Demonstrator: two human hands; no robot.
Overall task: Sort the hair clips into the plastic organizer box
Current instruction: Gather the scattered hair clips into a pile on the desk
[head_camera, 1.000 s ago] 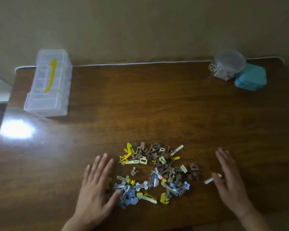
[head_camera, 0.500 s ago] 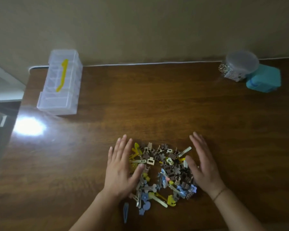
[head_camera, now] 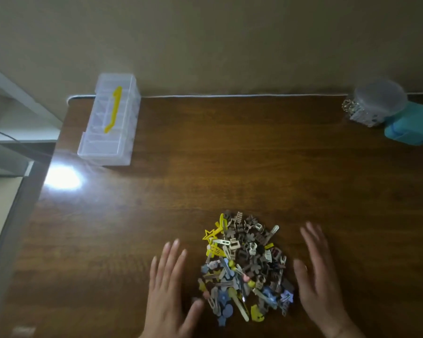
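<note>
A heap of several small hair clips (head_camera: 246, 264) in yellow, brown, blue and cream lies on the wooden table (head_camera: 230, 154) near its front edge. My left hand (head_camera: 167, 291) lies flat with fingers straight just left of the heap, its thumb close to the clips. My right hand (head_camera: 320, 284) is flat and spread just right of the heap, a little apart from it. Neither hand holds anything. The clear plastic organizer box (head_camera: 110, 120) with a yellow handle sits closed at the table's far left corner.
A round clear lidded jar (head_camera: 376, 101) with sparkly items and a teal box (head_camera: 413, 125) stand at the far right corner. A bright light glare (head_camera: 62, 180) shines on the table by its left edge. A wall runs behind the table.
Both hands first swept inward and pressed the scattered clips into one tighter heap; since then they have drawn apart and rest beside it. The camera view has shifted left.
</note>
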